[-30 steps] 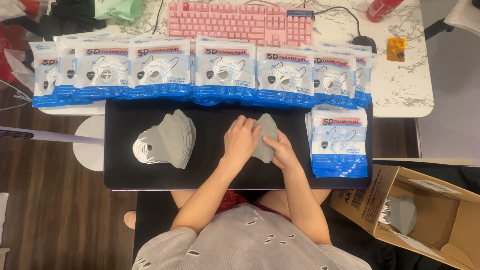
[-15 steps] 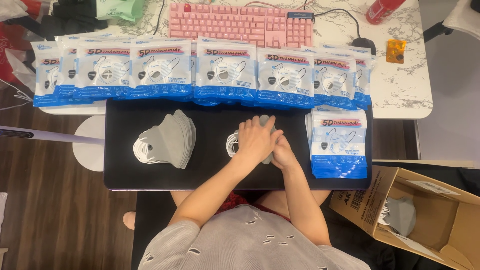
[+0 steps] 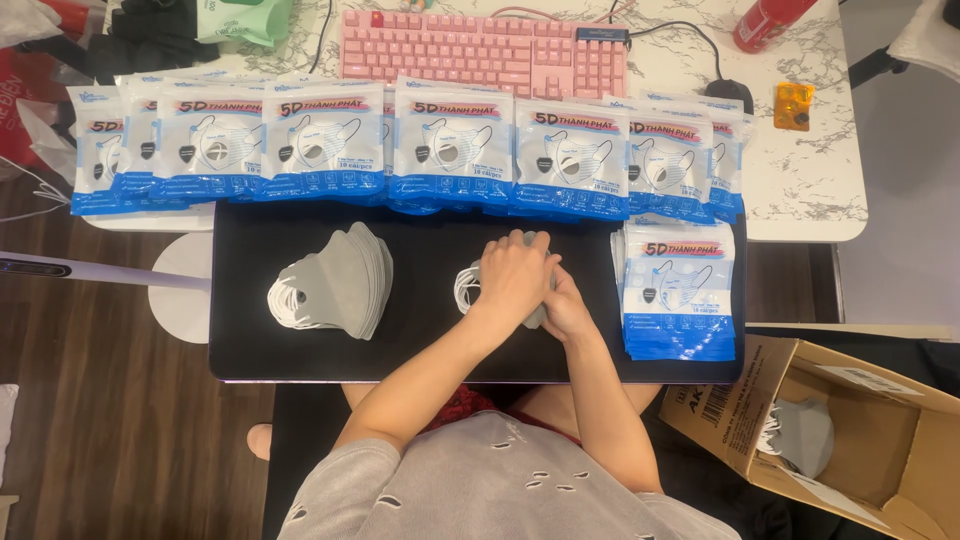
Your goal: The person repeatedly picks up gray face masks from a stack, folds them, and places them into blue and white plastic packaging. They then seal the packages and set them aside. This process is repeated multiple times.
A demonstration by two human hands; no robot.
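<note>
Since a second ago the left hand [image 3: 515,278] has slid further over the small stack of grey masks [image 3: 478,283] on the black worktop [image 3: 420,340], fingers now curled down over it; only its white ear loops and edges show. The right hand [image 3: 567,308] stays beside it, fingers closed on the stack's right edge. The larger grey mask pile [image 3: 335,282] lies unmoved at left.

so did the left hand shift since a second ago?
Yes. The left hand slid right across the grey masks, closer to the pouch stack and right hand.
</note>
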